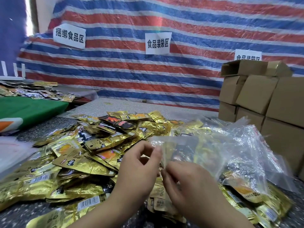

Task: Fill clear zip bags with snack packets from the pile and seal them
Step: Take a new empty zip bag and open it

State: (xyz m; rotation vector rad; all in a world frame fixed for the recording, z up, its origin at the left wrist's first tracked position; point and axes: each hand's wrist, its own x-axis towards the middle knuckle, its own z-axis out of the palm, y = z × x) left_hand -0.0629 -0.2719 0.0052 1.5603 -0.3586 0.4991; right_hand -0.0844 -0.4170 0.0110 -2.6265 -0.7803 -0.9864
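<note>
The clear zip bag (189, 153) lies across the middle of the view with its long axis running from about 9 o'clock to 3 o'clock. Its mouth is at the 9 o'clock end, right at the two hands. The left hand (138, 163) pinches the mouth edge between thumb and forefinger at the upper corner. The right hand (185, 180) has its grip closed on the same edge just below, toward 5 o'clock from the left hand. Both hands touch the bag, so neither is nearer. The body of the bag trails away toward 3 o'clock. It already holds several snack packets, gold and dark, too blurred to count. Judging by this, the next move is to run the pinch along the mouth to seal it.

The pile of packets (92, 145) spreads over the counter (24, 130) from 9 to 12 o'clock of the hands; there are far too many to count. More clear bags (256, 145) lie heaped at 2 o'clock, their number unclear. At least seven cardboard boxes (256, 91) are stacked beyond. Three paper signs (158, 43) hang on the striped tarp (197, 22).
</note>
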